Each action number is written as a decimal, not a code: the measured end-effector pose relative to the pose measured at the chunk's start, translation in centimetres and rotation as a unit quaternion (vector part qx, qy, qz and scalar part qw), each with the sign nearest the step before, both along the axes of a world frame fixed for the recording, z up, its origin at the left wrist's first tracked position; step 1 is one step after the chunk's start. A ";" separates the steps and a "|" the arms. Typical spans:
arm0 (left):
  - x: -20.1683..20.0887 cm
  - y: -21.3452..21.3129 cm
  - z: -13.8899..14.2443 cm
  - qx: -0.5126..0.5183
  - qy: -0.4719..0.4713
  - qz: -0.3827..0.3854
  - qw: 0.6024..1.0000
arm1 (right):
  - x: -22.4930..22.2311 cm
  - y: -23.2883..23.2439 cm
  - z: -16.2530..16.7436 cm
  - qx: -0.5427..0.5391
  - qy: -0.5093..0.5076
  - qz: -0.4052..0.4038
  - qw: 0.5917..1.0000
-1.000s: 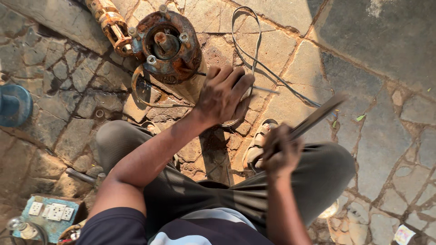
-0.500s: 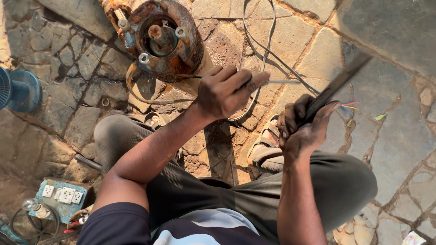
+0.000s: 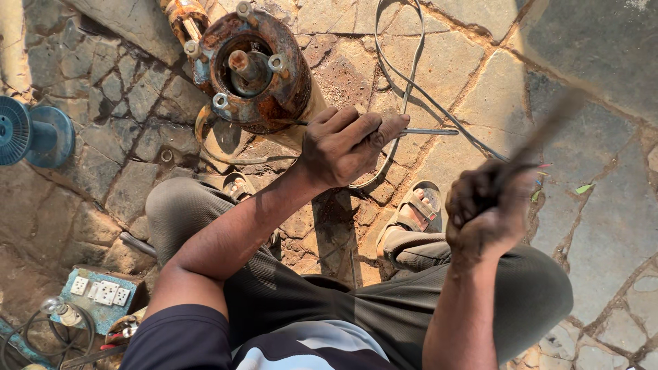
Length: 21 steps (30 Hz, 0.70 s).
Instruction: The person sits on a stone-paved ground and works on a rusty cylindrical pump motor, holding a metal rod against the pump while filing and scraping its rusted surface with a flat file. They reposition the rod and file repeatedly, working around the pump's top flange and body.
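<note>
Person squats on stone floor (image 3: 480, 82). Left hand (image 3: 346, 145) clamped on thin metal rod (image 3: 428, 131), held level just beside rusty round motor housing (image 3: 253, 65). Right hand (image 3: 486, 212) fisted around dark flat tool (image 3: 541, 133), blurred, raised clear of rod. Hands well apart. Blue spool (image 3: 31, 133) at left edge; switchboard (image 3: 99, 294) lower left.

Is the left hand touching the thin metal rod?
Touching. In the head view, the fingers of the left hand are closed around the thin metal rod, whose end sticks out past them.
</note>
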<state>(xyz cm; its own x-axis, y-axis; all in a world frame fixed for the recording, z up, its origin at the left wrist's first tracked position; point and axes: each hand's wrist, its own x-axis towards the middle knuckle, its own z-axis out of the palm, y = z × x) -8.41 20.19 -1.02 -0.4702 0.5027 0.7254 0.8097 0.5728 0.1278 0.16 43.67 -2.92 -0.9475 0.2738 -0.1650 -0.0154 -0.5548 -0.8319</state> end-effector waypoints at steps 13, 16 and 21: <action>-0.9 0.4 -1.8 0.012 0.009 0.041 0.999 | -1.2 -0.5 -0.3 0.044 -0.016 -0.015 0.999; -1.2 0.7 -2.1 0.004 0.039 0.044 0.998 | -0.9 -0.4 -0.4 0.155 -0.061 0.040 0.985; -0.6 0.7 -2.0 -0.009 0.005 0.010 1.000 | -0.3 -0.5 -0.4 -0.016 0.011 -0.068 0.997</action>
